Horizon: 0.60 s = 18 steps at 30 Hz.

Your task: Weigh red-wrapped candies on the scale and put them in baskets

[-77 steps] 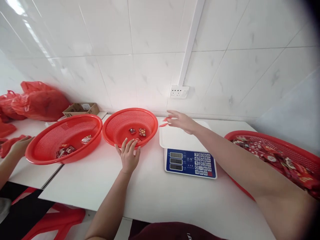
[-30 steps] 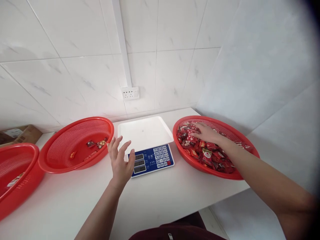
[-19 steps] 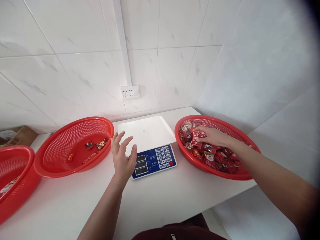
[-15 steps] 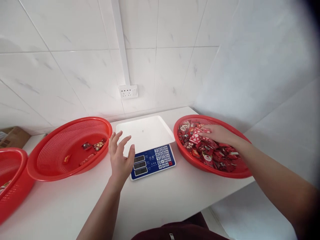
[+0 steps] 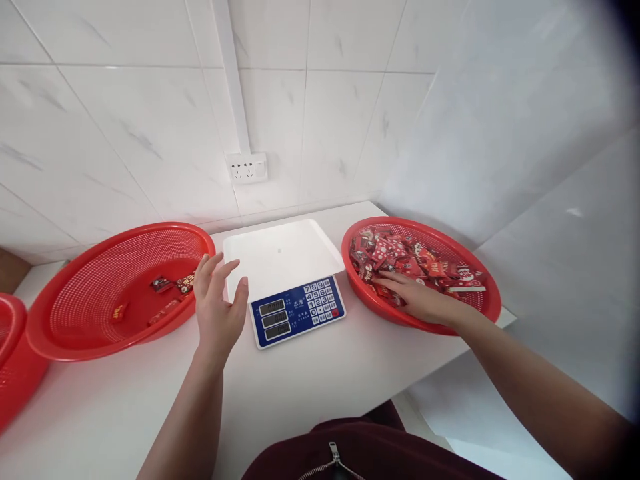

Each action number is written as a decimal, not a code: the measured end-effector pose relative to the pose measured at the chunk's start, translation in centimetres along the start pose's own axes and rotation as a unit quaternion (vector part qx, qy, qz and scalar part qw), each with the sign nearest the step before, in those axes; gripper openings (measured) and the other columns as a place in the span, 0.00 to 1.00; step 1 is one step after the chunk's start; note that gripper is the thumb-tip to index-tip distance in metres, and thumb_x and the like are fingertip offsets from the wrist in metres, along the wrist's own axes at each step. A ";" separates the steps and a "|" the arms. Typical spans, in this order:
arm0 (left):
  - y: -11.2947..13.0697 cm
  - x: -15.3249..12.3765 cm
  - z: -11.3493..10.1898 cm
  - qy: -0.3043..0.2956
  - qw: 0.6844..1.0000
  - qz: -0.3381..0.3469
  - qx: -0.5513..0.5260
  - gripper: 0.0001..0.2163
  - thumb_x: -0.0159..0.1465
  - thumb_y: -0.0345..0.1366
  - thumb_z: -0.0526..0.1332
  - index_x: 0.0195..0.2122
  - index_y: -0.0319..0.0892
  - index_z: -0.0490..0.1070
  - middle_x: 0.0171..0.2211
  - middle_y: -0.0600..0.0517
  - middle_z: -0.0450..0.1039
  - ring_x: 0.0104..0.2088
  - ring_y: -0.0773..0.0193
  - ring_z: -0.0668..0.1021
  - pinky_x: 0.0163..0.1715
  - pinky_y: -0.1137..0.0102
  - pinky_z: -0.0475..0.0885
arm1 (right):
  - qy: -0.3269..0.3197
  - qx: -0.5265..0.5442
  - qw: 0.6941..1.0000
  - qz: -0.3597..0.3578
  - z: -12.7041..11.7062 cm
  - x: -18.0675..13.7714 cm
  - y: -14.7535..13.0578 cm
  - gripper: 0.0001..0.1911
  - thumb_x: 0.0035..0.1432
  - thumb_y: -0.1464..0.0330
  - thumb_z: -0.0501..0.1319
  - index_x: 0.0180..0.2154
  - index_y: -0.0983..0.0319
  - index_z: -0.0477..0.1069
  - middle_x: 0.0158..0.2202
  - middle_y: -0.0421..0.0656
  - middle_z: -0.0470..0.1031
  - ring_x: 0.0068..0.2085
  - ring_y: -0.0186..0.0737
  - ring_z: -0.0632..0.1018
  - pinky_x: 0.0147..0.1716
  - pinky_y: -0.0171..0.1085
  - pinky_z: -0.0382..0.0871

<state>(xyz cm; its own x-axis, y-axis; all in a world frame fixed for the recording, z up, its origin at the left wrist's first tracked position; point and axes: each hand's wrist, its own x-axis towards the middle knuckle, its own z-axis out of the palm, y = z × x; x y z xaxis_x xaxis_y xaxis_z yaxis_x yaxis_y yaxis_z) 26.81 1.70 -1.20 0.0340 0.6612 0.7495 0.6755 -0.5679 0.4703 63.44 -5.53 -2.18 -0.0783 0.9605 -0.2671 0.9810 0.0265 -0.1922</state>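
My right hand (image 5: 419, 299) reaches into the right-hand red basket (image 5: 480, 260), over its near rim. Its fingers are stretched out and touch the wrapped candies (image 5: 433, 263) near the front, with nothing visibly held; the fingertips are partly hidden among them. A red packet with white dots (image 5: 389, 250) lies on the pile beyond that hand. Raised with fingers apart and nothing in them, my left hand (image 5: 219, 303) hovers between the left red basket (image 5: 45, 320) and the scale. The digital scale (image 5: 300, 310) has a blue keypad panel and a bare white pan (image 5: 280, 257).
Several wrapped candies (image 5: 173, 287) lie in the left basket. Another red basket (image 5: 20, 380) is cut off at the left edge. All stand on a white table (image 5: 310, 380) against a tiled wall with a power socket (image 5: 247, 168). A brown box (image 5: 13, 270) is behind.
My right hand has moved from the dotted packet toward the near side of the basket, and the candies there have shifted. My left hand stays raised. The view has tilted down slightly.
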 end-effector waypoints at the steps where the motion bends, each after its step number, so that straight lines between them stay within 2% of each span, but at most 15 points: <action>1: 0.0 0.0 0.1 -0.005 1.000 0.004 0.001 0.12 0.61 0.33 0.59 0.46 0.44 0.68 0.55 0.44 0.63 0.61 0.51 0.59 0.57 0.54 0.59 | 0.012 -0.009 1.000 -0.008 0.3 0.3 0.1 0.33 0.51 0.75 0.52 0.61 0.59 0.57 0.65 0.46 0.52 0.63 0.51 0.57 0.54 0.45 0.62; 5: 0.2 -0.1 0.2 -0.018 1.000 0.016 0.007 0.12 0.62 0.34 0.58 0.47 0.44 0.67 0.55 0.43 0.63 0.61 0.51 0.60 0.56 0.54 0.60 | 0.078 -0.011 0.996 -0.032 0.3 1.3 1.2 0.21 0.53 0.72 0.53 0.48 0.56 0.70 0.52 0.47 0.70 0.49 0.50 0.73 0.43 0.44 0.69; 8: 0.2 -0.1 0.1 -0.021 1.000 0.020 0.008 0.12 0.62 0.34 0.58 0.47 0.43 0.68 0.55 0.43 0.63 0.60 0.52 0.60 0.56 0.55 0.61 | 0.131 0.027 0.991 -0.008 -0.4 1.9 2.1 0.11 0.54 0.67 0.55 0.37 0.56 0.74 0.45 0.44 0.74 0.41 0.47 0.76 0.38 0.43 0.71; 11: 0.2 -0.1 0.0 -0.027 0.999 0.022 0.009 0.11 0.62 0.34 0.58 0.46 0.43 0.68 0.54 0.43 0.63 0.60 0.52 0.62 0.55 0.55 0.62 | 0.182 0.120 0.975 0.046 -1.6 1.9 2.3 0.10 0.54 0.63 0.56 0.36 0.57 0.72 0.43 0.43 0.75 0.37 0.44 0.77 0.36 0.43 0.72; 15: 0.0 -0.2 0.2 -0.042 0.999 0.025 0.007 0.11 0.62 0.34 0.57 0.46 0.43 0.68 0.53 0.43 0.64 0.59 0.52 0.63 0.55 0.55 0.62 | 0.205 0.302 0.920 0.141 -3.5 1.1 1.2 0.12 0.53 0.62 0.60 0.41 0.56 0.72 0.44 0.43 0.75 0.31 0.41 0.79 0.30 0.41 0.75; 18: 0.1 -0.4 0.6 -0.064 0.998 0.026 0.004 0.11 0.62 0.35 0.57 0.46 0.43 0.68 0.53 0.43 0.64 0.59 0.52 0.63 0.54 0.54 0.64 | 0.201 0.458 0.857 0.121 -4.3 1.1 -0.6 0.14 0.51 0.65 0.62 0.43 0.55 0.71 0.47 0.42 0.74 0.38 0.41 0.79 0.35 0.39 0.76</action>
<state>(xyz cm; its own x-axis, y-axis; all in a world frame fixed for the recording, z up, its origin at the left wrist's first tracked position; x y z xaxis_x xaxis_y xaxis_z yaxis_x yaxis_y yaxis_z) 27.26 1.66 -1.73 0.1629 0.6889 0.7063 0.6767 -0.5990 0.4282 63.56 -3.33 1.71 0.3556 0.9302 -0.0914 0.3944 -0.2380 -0.8876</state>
